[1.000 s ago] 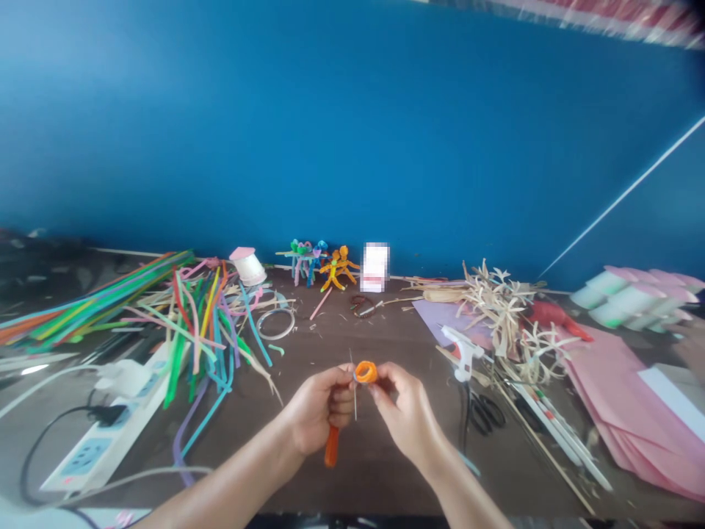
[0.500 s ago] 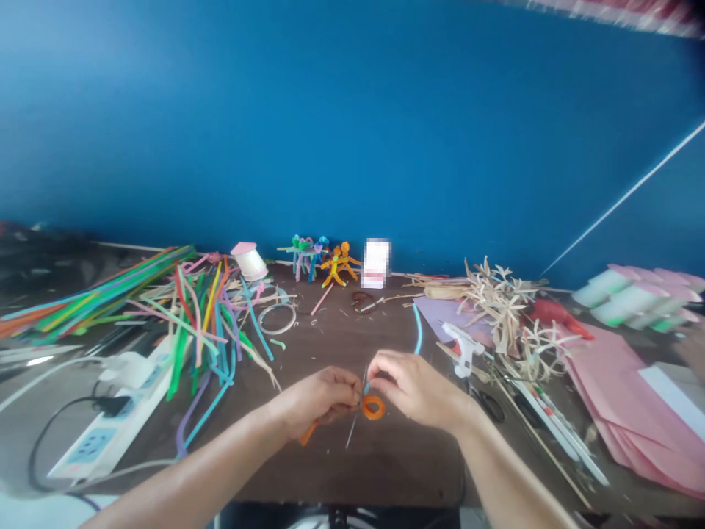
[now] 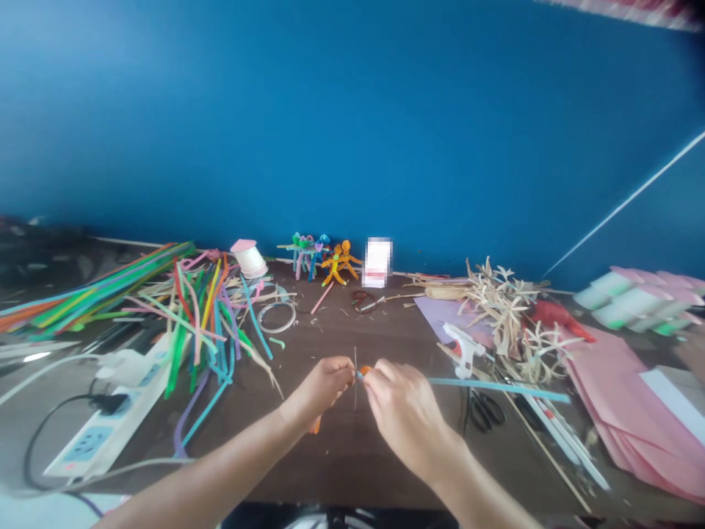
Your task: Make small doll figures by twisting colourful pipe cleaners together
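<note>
Your left hand (image 3: 318,389) closes around a thin metal needle (image 3: 355,371); your right hand (image 3: 405,419) pinches a long blue strip (image 3: 496,387) running rightward between a white glue gun (image 3: 465,349) and black scissors (image 3: 485,413). A small orange coil (image 3: 364,369) sits mostly hidden between your hands.

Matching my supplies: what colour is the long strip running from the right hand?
The strip is light blue; the head view shows it best.

Table (image 3: 352,463) sits against wall (image 3: 352,125). L side: pipe cleaners (image 3: 203,330), w/ power strip (image 3: 104,419) in front. Back mid: small figures (image 3: 324,261). R side: paper shreds (image 3: 507,316) behind glue gun (image 3: 465,349), scissors (image 3: 485,411) just in front of gun, paper stack (image 3: 622,397) far R. L hand (image 3: 319,389) & R hand (image 3: 405,419) mid-table, close together; straw (image 3: 496,387) runs from R hand toward R.
</note>
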Demonstrator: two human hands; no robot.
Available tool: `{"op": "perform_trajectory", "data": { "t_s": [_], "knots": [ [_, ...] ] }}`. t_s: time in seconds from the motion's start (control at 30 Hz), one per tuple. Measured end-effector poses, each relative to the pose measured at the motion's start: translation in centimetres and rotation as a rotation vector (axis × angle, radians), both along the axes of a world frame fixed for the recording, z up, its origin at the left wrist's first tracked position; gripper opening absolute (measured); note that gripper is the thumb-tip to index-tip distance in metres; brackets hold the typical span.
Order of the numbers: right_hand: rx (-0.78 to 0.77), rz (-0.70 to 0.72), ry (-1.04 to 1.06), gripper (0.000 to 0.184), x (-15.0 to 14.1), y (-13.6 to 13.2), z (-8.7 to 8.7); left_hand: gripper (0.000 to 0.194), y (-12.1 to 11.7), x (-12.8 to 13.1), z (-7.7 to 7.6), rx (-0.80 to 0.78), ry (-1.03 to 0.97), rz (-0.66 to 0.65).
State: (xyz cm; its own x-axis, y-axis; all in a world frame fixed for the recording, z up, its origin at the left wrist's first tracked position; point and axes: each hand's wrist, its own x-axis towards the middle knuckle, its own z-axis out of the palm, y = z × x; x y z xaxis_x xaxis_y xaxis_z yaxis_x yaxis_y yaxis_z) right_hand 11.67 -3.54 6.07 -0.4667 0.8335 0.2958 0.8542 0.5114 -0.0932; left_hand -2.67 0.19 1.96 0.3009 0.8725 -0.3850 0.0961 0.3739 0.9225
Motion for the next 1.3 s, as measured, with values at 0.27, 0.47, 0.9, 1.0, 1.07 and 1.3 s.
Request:
{"op": "perform_trajectory", "data": {
  "t_s": [0.27, 0.47, 0.9, 1.0, 1.07, 1.3],
  "knots": [
    [-0.045, -0.058, 0.084, 0.017, -0.2, -0.7, -2.3, 0.019, 0.4, -0.7, 0.1, -0.248, -0.318, 0.087],
    [-0.064, -0.075, 0.277, 0.015, 0.5, 0.0, -3.3, 0.015, 0.1, -0.9, 0.5, -0.455, -0.469, 0.067],
    [-0.611, 0.17, 0.816, 0.015, 2.9, 2.3, -1.6, 0.011, -0.3, -0.8, 1.6, -0.2, -0.409, -0.209],
    [-0.803, 0.188, 0.896, 0.01, 3.0, 2.5, -1.4, 0.014, -0.5, -0.7, 1.9, -0.139, -0.337, -0.215],
    [-0.886, 0.142, 0.972, 0.009, 2.9, 2.6, -1.9, 0.016, -0.5, -0.7, 2.1, -0.127, -0.278, -0.2],
    [-0.818, -0.008, 1.072, 0.011, 2.3, 2.4, -3.5, 0.023, -0.5, -0.4, 1.5, -0.077, -0.338, -0.113]
  ]
}}
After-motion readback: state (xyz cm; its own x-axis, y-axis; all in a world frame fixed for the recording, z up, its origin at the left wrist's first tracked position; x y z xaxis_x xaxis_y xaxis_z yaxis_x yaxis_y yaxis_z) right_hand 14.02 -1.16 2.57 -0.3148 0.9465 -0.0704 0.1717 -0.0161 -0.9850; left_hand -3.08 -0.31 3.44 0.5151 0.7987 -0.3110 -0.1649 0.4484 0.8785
